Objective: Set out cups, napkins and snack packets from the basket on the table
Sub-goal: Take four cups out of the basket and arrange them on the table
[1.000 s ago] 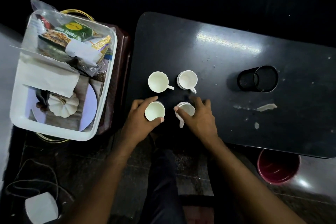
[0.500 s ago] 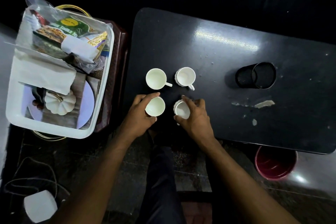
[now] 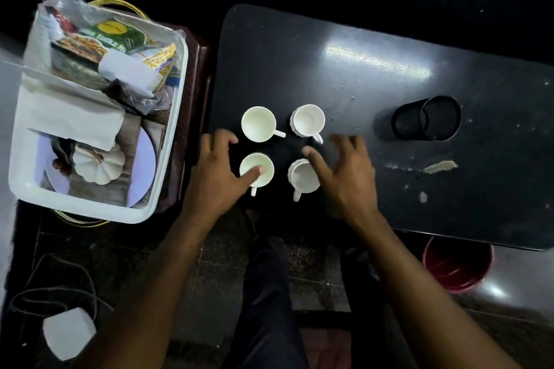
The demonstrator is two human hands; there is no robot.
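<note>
Cups: four white cups are set in a two-by-two square on the table (image 3: 374, 75), near its front left corner, all upright and apart from one another.
Back left cup (image 3: 258, 124): handle is pointed right.
Back right cup (image 3: 308, 121): handle is pointed to the front right.
Front left cup (image 3: 257, 170): handle is pointed toward the front edge of the table; its rim is overlapped by a thumb.
Front right cup (image 3: 303, 176): handle is pointed to the front; its right side is partly covered by a hand.
Left hand (image 3: 216, 172): fingers are loosely spread, the thumb is laid over the front left cup's mouth, the other fingers are curled left of the cups; nothing is gripped.
Right hand (image 3: 344, 172): fingers are spread wide above the table, just right of the front right cup; whether the cup is touched cannot be told.
Basket (image 3: 172, 129): a white tub is placed left of the table, apart from it, on a dark brown stand.
Napkins (image 3: 72, 120): white folded sheets are kept in the basket's left half.
Snack packets (image 3: 111, 39): green and yellow packets in clear plastic are piled at the basket's far end.
Pumpkin (image 3: 97, 166): a small white pumpkin is seen in the basket's near end, on a pale plate.
Black holder (image 3: 427, 118): a mesh cylinder is laid on its side on the table, well right of the cups.
Red bucket (image 3: 457, 263): seen on the floor beyond the table's front right edge.
</note>
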